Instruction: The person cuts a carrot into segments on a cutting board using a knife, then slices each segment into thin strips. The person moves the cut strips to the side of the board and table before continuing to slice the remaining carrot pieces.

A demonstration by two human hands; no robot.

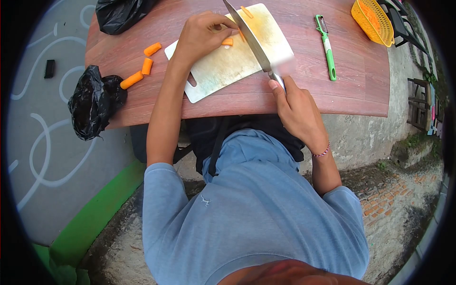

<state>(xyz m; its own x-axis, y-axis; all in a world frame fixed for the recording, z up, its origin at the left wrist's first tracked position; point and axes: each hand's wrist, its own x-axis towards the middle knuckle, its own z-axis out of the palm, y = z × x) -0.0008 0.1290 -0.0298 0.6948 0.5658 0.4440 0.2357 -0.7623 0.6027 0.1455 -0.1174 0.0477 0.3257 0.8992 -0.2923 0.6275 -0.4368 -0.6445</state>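
On a stained white plastic cutting board [223,71], a short orange carrot piece [227,42] lies just below the left hand [205,35], whose thumb and fingertips are drawn narrow beside the blade; whether they pinch anything cannot be told. The right hand [300,107] is wrapped around the handle of a long steel knife [252,43], slanted across the board. Around it on the reddish wooden table [358,90] are three carrot chunks [147,66], a green-handled peeler [327,52] and a yellow plastic basket [381,39] holding orange shreds [370,16].

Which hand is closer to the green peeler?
Right. The right hand is left of the green peeler and closer to the body; the left hand is farther left, over the cutting board.
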